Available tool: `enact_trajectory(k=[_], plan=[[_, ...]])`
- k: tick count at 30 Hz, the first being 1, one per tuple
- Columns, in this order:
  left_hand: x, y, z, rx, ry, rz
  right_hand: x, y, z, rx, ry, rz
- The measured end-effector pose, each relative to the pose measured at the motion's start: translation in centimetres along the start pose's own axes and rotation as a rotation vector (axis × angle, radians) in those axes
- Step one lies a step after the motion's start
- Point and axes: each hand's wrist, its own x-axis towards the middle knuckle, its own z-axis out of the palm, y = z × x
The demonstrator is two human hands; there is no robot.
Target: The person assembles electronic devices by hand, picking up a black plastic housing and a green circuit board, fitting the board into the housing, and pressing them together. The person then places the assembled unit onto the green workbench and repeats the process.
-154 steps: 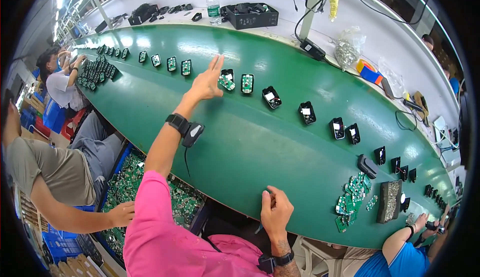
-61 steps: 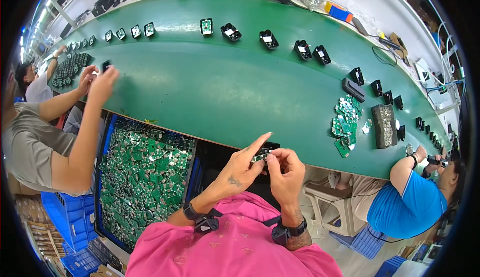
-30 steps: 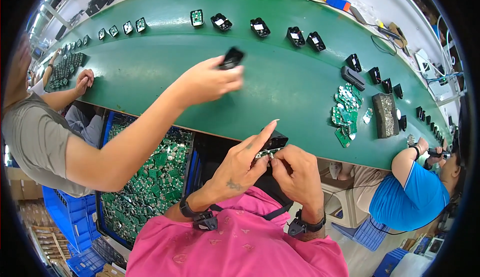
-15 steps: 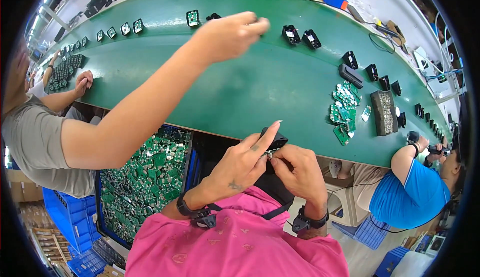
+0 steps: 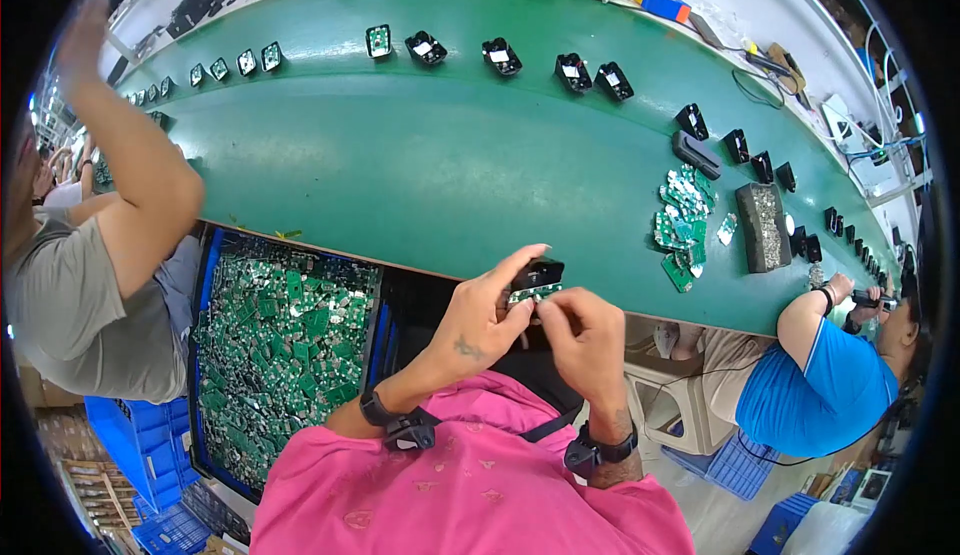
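My left hand [image 5: 478, 320] is wrapped round a small black plastic housing [image 5: 541, 274], held just off the table's front edge with its hollow side showing. A narrow green circuit board [image 5: 530, 295] sits along the housing's lower side, near my left thumb. Thumb and forefinger of my right hand [image 5: 587, 340] are closed in a pinch at the right end of that board. The fingertips cover the spot they grip, so I cannot tell whether the board is seated in the housing or apart from it.
On the green table [image 5: 430, 165], loose circuit boards [image 5: 684, 220] lie piled beside a dark foam-like block [image 5: 765, 227]. Black housings [image 5: 502, 56] line the far side. A blue-edged crate [image 5: 206, 285] full of boards stands at left. Co-workers [image 5: 825, 375] sit on both sides.
The left co-worker's arm has swung back off the table to the upper left, uncovering black housings in the row. My hands have tilted the housing, and its board shows more.
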Motion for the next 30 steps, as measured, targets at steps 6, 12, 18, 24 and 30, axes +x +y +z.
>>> enact_trajectory(k=[6,12,18,24,30], plan=[[-0.1,-1.1,1.7,-0.715,-0.072,-0.102,-1.5,1.1,0.1,0.352,0.134,0.379],[-0.2,-1.5,0.3,-0.802,-0.133,-0.163,-1.6,-0.1,0.8,0.124,0.285,0.154],[0.1,-1.4,1.4,-0.67,-0.052,-0.044,-1.9,-1.2,1.0,0.652,0.24,0.271],[0.1,-2.1,1.6,-0.456,-0.179,0.056,-1.4,-0.9,-0.5,0.65,0.282,0.471],[0.2,-1.8,2.2,-0.463,-0.133,0.087,-1.6,-1.9,-1.2,0.456,0.175,0.342]])
